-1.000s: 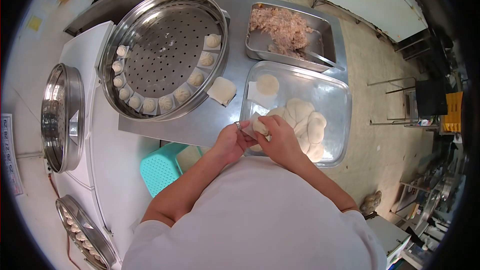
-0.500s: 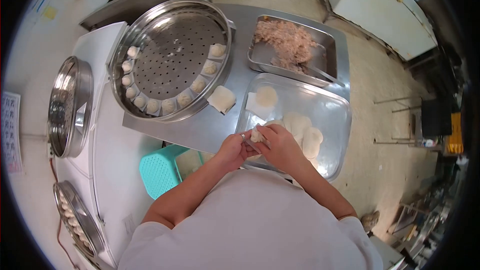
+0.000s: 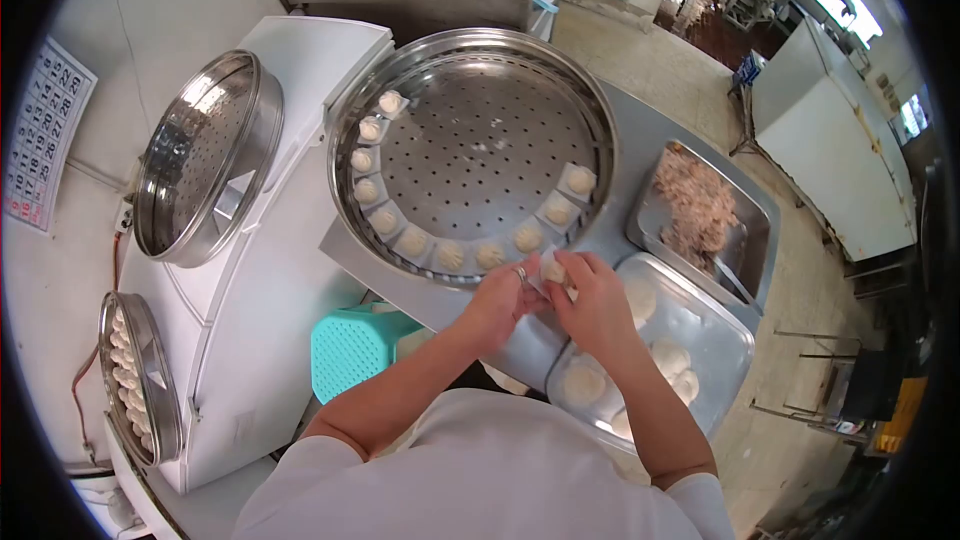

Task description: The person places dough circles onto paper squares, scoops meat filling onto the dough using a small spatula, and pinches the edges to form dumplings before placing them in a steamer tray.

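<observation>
Near the lower right rim of the round perforated steamer tray [image 3: 480, 120], both hands meet around a small white bun [image 3: 553, 268] with a paper square. My left hand [image 3: 505, 305], with a ring on one finger, is closed at its paper. My right hand [image 3: 592, 302] pinches the bun from the other side. Several pleated buns [image 3: 450, 256] on paper squares curve along the tray's left, near and right edge. To the right, flat dough rounds [image 3: 584, 383] lie on a metal tray [image 3: 715, 345], partly covered by my right forearm.
A pan [image 3: 765, 270] of minced filling [image 3: 695, 202] with a utensil stands at the right. At the left are an upright-leaning steamer tray [image 3: 205, 155] and another holding several buns [image 3: 130, 380]. A turquoise plastic stool [image 3: 352, 355] sits below the table edge.
The view has turned left, bringing the steamer nearer the middle. Both hands, with the bun between them, have moved from over the dough tray to beside the steamer's rim.
</observation>
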`<state>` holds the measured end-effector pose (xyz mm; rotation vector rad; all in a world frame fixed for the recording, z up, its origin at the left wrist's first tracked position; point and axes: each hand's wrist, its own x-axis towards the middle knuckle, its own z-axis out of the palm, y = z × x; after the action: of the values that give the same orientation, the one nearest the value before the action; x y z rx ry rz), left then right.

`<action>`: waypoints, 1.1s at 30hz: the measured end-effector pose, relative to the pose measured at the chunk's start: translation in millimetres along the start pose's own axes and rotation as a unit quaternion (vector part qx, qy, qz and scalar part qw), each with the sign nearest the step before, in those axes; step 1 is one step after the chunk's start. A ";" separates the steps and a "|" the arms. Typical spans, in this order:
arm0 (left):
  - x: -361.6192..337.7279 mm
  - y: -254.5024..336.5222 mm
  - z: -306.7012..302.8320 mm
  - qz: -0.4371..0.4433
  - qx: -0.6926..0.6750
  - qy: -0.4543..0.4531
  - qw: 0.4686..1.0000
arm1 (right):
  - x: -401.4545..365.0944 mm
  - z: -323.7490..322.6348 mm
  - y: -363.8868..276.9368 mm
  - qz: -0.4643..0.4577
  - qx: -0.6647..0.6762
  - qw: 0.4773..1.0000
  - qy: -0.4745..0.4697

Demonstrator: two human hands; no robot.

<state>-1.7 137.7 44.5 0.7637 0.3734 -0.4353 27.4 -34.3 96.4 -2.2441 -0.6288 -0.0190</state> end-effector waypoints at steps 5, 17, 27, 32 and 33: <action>46.0 104.8 -83.5 0.101 0.017 0.004 0.995 | 127.2 85.9 -13.1 -0.026 -0.036 0.999 0.005; 15.3 186.6 -181.3 0.262 0.225 0.197 0.918 | 275.2 200.9 14.5 -0.055 -0.094 0.988 -0.105; -9.2 174.3 -168.2 0.256 0.473 0.153 0.829 | 309.3 231.0 26.9 -0.005 -0.122 0.988 -0.094; -9.6 178.0 -166.7 0.224 0.496 0.146 0.826 | 381.7 251.4 35.4 -0.040 -0.128 0.989 -0.063; -9.2 177.9 -167.3 0.230 0.497 0.142 0.824 | 394.8 256.7 37.6 -0.051 -0.126 0.988 -0.068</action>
<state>52.6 375.9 40.3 1.9129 0.2007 -0.0124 343.6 295.5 -24.0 -2.4696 -0.8540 0.0031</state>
